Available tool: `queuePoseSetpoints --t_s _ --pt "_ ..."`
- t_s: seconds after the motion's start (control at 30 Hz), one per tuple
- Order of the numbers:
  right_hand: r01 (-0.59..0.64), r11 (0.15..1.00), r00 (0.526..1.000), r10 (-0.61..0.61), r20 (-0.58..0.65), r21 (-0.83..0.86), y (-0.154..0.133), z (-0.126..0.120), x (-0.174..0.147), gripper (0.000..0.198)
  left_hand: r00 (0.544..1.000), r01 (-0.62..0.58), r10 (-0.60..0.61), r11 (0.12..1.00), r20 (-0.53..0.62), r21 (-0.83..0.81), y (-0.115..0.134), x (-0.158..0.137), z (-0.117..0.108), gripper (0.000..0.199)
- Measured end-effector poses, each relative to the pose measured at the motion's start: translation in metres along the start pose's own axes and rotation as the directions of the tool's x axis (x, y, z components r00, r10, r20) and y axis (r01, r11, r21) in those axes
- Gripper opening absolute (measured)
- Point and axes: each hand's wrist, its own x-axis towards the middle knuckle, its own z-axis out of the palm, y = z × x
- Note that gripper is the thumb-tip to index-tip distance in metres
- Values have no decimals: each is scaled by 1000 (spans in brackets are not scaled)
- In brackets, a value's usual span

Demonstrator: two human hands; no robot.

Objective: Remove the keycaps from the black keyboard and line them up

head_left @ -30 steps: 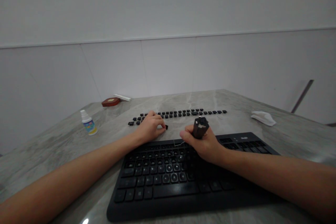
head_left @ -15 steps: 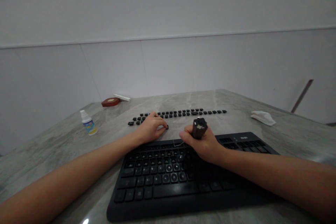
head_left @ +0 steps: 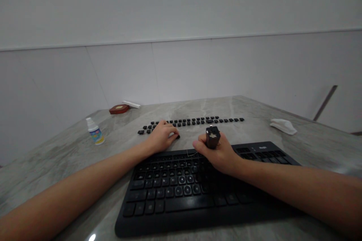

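Beyond the keyboard's far edge, my left hand (head_left: 163, 136) is closed with thumb and fingertips around a small black keycap (head_left: 178, 136), low over the table. My right hand (head_left: 219, 154) is wrapped round the dark handle of a keycap puller (head_left: 212, 137), held upright. Thin bent wire from the puller shows to the left of that hand, over the keyboard's top rows. The black keyboard (head_left: 158, 226) lies flat below both hands. Many of its key places are bare, with pale round domes showing in some. The right forearm covers part of its right side.
Loose keycaps (head_left: 194, 122) lie in rows behind the hands. A white spray bottle (head_left: 95, 131) stands to the left. At the back left are a reddish-brown case (head_left: 118, 109) and a white flat piece (head_left: 131, 104). A white cloth or tissue (head_left: 283, 126) lies at the right.
My left hand has shifted slightly to the left with the keycap in its fingers. The right hand and the puller have barely moved.
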Motion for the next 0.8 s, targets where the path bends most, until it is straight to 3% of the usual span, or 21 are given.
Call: queuePoseSetpoints --t_s 0.1,0.27,0.43,0.8 --pt "19 1000 1000 -19 5 -4 -2 -1 1 38 999 -14 15 1000 -48 23 2 -1 -3 12" --pt "45 999 999 -45 3 18 -1 0 0 37 993 -63 65 998 -94 22 6 -3 -5 38" --pt "68 998 998 -68 -2 16 2 1 0 39 990 -126 127 992 -64 23 4 -3 -4 26" --pt "100 994 995 -101 16 41 -5 -1 0 39 989 -145 145 989 -32 15 5 -3 -6 31"
